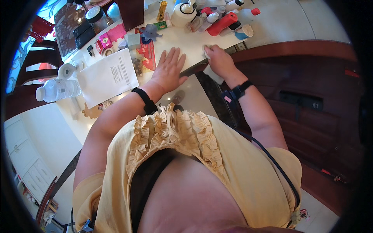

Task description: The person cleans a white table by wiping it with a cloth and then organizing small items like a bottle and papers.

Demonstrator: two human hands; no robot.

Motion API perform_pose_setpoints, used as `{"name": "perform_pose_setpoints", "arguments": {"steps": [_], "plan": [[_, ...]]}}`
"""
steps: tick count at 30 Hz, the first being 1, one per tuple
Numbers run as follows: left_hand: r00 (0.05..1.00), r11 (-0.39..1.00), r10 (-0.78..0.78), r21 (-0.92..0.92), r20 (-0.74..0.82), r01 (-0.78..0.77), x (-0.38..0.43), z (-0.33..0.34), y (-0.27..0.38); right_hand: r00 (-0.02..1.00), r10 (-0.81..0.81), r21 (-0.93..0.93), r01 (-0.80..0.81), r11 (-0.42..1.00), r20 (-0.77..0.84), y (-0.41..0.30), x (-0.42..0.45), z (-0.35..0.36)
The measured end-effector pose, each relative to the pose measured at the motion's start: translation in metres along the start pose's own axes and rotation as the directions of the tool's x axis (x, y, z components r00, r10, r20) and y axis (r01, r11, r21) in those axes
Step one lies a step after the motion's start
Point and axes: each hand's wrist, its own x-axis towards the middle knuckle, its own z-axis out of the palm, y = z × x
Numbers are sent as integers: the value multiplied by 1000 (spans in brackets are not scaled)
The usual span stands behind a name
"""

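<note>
My left hand [169, 70] lies palm down at the front edge of the white tabletop [189, 43], fingers spread and holding nothing. Just left of its fingers are a red printed packet [149, 55] and a small clear bag with dark contents [137, 64]. My right hand [220, 59] is closed around a white cloth or tissue [213, 75] at the table edge. Part of this white piece hangs below the fist, and a bit shows at the fingertips. Each wrist has a black strap.
A printed sheet [107, 77] and a clear plastic bottle [59, 90] lie at left. A grey octopus figure [150, 32] sits farther back. Several bottles, including a white pump bottle [183, 14] and a red one [223, 24], crowd the back right. A dark red wooden seat [309, 96] stands at right.
</note>
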Motion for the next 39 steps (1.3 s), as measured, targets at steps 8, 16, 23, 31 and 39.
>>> {"name": "perform_pose_setpoints", "arguments": {"steps": [8, 16, 23, 31, 39], "plan": [[999, 993, -43, -115, -29, 39, -2, -3, -4, 984, -18, -3, 19, 1000, 176, 9, 19, 1], [997, 992, -18, -124, -74, 9, 1, 3, -1, 995, 43, -66, -37, 997, 85, 22, 49, 7], [997, 993, -34, -112, -69, 26, -3, -1, -2, 988, 17, -76, -5, 997, 153, -1, 17, -7], [998, 993, -37, -116, -57, 30, -3, -4, -2, 985, 21, -43, -14, 999, 171, -3, 39, 1], [995, 992, -23, -128, -97, 11, -1, 4, -5, 986, 146, -71, -141, 987, 78, 26, 47, 7]]}}
